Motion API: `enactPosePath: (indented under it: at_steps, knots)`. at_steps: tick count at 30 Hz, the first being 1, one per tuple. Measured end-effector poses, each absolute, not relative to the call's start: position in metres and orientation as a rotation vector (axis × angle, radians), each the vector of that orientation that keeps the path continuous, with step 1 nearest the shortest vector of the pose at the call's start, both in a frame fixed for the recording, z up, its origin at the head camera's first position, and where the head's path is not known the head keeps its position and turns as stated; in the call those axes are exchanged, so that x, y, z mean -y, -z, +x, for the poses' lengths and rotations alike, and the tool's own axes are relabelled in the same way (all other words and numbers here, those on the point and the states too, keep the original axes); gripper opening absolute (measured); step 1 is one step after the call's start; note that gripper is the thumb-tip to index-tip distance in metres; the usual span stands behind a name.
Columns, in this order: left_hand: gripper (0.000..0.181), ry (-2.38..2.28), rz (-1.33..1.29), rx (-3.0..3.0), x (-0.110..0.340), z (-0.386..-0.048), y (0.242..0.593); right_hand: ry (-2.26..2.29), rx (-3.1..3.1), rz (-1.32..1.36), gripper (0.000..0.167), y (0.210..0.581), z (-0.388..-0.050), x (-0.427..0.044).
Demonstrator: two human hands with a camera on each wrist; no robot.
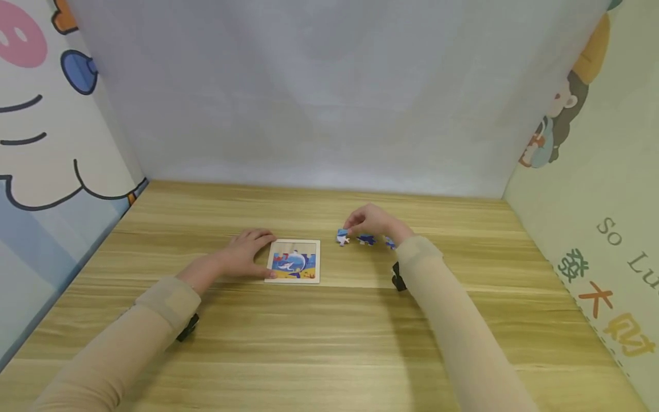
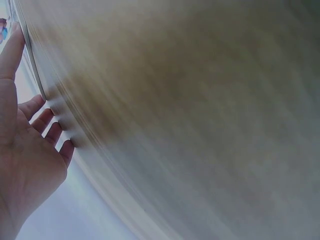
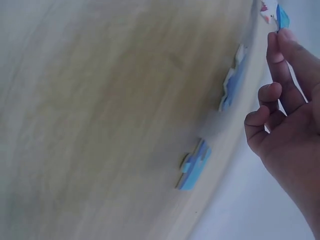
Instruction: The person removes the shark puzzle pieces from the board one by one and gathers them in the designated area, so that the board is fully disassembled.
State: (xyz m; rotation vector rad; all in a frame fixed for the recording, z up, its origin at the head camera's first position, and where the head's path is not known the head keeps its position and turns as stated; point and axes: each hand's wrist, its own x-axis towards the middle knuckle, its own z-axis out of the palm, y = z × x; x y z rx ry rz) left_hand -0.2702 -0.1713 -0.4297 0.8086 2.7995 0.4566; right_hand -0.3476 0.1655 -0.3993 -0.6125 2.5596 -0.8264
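A square white-framed puzzle board (image 1: 317, 262) lies on the wooden table, a sea picture with a white dolphin partly filling it. My left hand (image 1: 242, 254) rests at its left side, thumb on the lower-left corner and fingertips at the upper-left edge; the left wrist view shows this hand (image 2: 30, 145) with fingers spread along the frame. My right hand (image 1: 374, 222) pinches a blue and white puzzle piece (image 1: 342, 236) between thumb and index finger, right of the board. In the right wrist view the hand (image 3: 290, 100) holds the piece (image 3: 283, 18) at its fingertips.
A dark blue piece (image 1: 366, 240) lies under the right hand, and another blue piece (image 1: 389, 242) lies beside the right wrist. Behind the table (image 1: 309, 355) hangs a pale cloth (image 1: 309, 103); patterned panels stand at left and right.
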Motion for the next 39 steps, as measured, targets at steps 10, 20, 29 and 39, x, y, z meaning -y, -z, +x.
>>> enactPosePath:
  at_steps: [10,20,29,39]
  knots:
    - [0.093,-0.449,0.807,-2.805,0.172,-0.272,0.431,0.869,-2.532,-0.560,0.017,0.410,-0.351,-0.169]
    - [0.094,-0.450,0.810,-2.790,0.170,-0.271,0.431,0.867,-2.609,-0.644,0.022,0.404,-0.346,-0.171]
    - [0.089,-0.467,0.848,-2.779,0.170,-0.269,0.433,0.814,-2.700,-0.757,0.027,0.389,-0.331,-0.156]
    - [0.064,-0.431,1.047,-2.713,0.168,-0.267,0.428,0.823,-2.702,-0.849,0.031,0.391,-0.318,-0.130]
